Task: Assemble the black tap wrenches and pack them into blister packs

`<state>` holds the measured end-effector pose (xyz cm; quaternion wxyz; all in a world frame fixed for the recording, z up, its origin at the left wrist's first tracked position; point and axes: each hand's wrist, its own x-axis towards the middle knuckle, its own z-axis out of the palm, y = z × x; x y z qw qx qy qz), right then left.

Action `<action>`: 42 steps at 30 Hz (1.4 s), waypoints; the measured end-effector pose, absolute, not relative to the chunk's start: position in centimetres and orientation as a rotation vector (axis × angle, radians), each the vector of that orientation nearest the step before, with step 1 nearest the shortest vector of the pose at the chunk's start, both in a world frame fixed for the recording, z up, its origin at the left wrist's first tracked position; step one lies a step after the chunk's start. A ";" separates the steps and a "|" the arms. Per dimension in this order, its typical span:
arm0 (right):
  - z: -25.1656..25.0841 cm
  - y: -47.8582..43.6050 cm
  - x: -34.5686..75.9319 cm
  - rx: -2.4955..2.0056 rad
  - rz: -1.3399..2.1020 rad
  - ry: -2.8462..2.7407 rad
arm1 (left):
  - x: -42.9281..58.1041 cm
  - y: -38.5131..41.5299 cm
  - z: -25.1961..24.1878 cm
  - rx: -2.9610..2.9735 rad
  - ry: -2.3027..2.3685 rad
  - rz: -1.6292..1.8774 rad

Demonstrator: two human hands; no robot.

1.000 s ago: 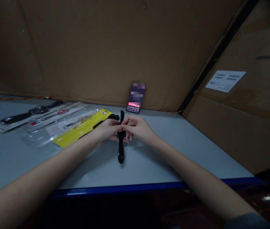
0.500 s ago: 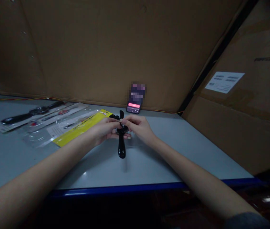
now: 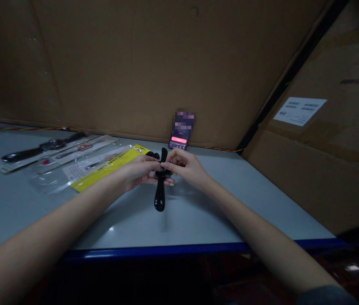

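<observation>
Head view: your left hand point(image 3: 138, 173), half closed, and your right hand point(image 3: 186, 166), fingers pinched, both hold a glossy black strap-like piece point(image 3: 159, 197) at its crossing, above the pale grey table top point(image 3: 179, 224); in this dim light the exact grip is hard to read. Compared with a moment earlier, your right hand sits slightly further from the left, and the strap's lower end tilts leftward. A yellow-backed clear plastic packet point(image 3: 109, 169) lies just beside your left hand, and a black smartphone point(image 3: 178, 140) stands beyond, at the foot of the brown cardboard wall point(image 3: 128, 72).
</observation>
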<state>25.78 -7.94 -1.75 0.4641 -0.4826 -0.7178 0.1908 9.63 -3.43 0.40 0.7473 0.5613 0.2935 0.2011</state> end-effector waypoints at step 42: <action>0.1 -9.1 25.9 -1.161 -0.136 -2.124 | 9.7 -3.4 0.3 1.284 0.609 0.502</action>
